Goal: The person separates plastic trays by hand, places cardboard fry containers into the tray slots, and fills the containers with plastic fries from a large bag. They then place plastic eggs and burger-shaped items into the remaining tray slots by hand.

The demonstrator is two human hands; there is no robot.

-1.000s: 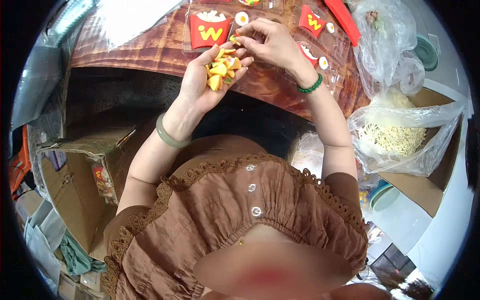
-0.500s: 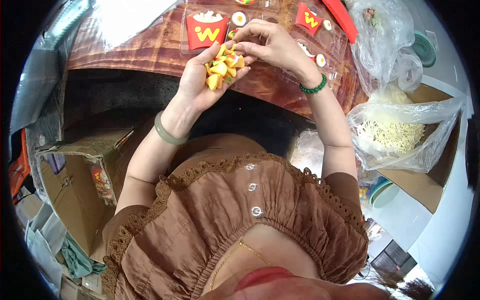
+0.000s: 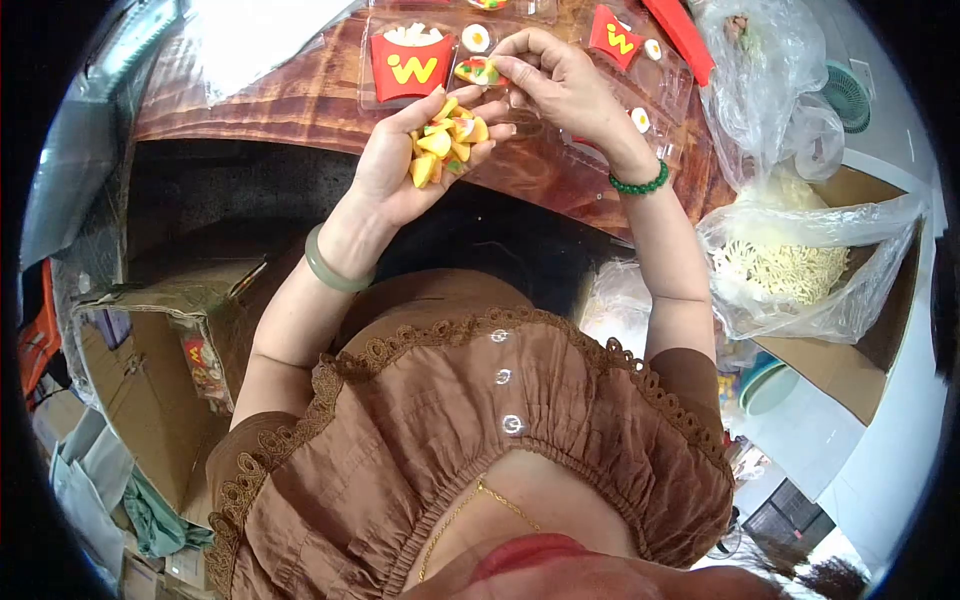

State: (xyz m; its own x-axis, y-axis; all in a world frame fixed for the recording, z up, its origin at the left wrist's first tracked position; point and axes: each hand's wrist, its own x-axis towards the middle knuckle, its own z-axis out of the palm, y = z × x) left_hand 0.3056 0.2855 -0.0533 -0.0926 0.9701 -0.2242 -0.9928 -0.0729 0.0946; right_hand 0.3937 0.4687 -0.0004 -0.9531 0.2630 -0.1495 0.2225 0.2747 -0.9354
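In the head view my left hand is cupped, palm up, around a heap of small yellow wedge pieces with red and green bits, like miniature pizza slices. Just above them, my right hand pinches a small pizza-slice piece with a red, green and white top. That piece is over a clear plastic tray. Sitting in the tray are a red fries box with a yellow mark and pale fries on top, and a small fried-egg piece.
More red fries boxes and a fried-egg piece lie in clear trays to the right. Beside my right arm, a plastic-lined carton holds many pale fry sticks. A cardboard box stands at lower left. A green basket is at far right.
My right hand has moved slightly right and down from the left fingertips. The pizza-slice piece at its fingertips now shows clearly above the tray. My left hand stays almost still with its heap.
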